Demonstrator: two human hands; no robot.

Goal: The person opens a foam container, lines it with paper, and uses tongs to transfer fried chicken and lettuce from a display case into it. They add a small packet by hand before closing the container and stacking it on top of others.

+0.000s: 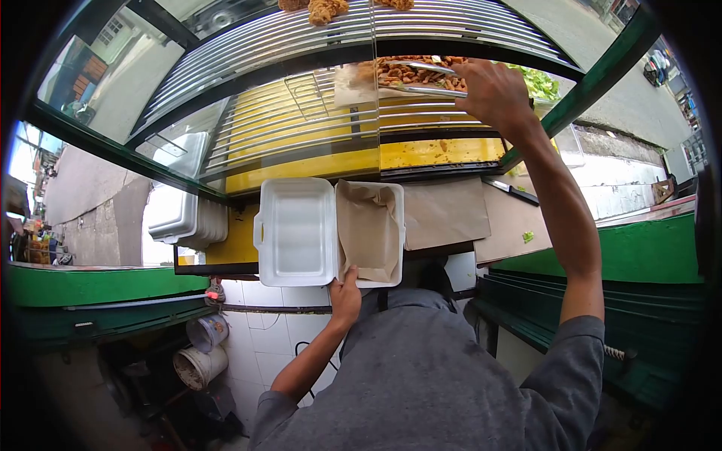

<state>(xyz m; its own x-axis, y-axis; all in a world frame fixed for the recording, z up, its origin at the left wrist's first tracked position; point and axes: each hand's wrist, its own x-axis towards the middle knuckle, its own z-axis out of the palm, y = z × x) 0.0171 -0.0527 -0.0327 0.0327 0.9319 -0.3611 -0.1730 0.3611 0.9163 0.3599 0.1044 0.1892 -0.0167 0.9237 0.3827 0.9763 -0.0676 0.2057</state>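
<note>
My left hand (347, 302) pinches the front edge of an open white foam takeaway box (301, 229), its thumb over the rim. Brown paper (368, 234) lines the right half of the box; the left half is bare. Up in the glass case, my right hand (493, 94) is closed around metal tongs (430, 91). The tongs point left, their arms apart, over a pile of small brown fried pieces (406, 74). Their tips overlap the pile and look blurred behind the glass.
Stacked foam boxes (197, 219) stand at left. Brown paper sheets (445, 213) lie right of the open box, near a knife (511, 191) and a cutting board (515, 229). Large fried pieces (328, 10) sit on the upper rack (286, 51). Green lettuce (540, 84) lies behind my right wrist.
</note>
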